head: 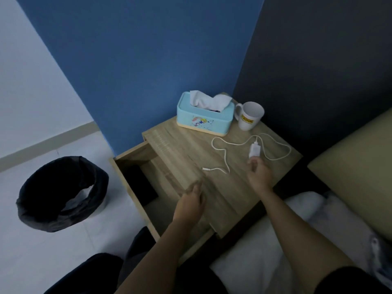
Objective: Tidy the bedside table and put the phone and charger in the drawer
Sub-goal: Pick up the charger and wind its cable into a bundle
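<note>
The right hand (259, 174) pinches the white charger (254, 150) on the counter (191, 149), the empty left hand (189, 205) hangs half-open over the open drawer (135, 166), and the mug's (250, 118) yellow label is unreadable.

Dim, bluish, even light with no clear source. Soft, faint shadows only; deep darkness inside the open wooden drawer (135, 183). No glare. Overall softness, slight blur on both hands, wide-angle bending at edges.
</note>
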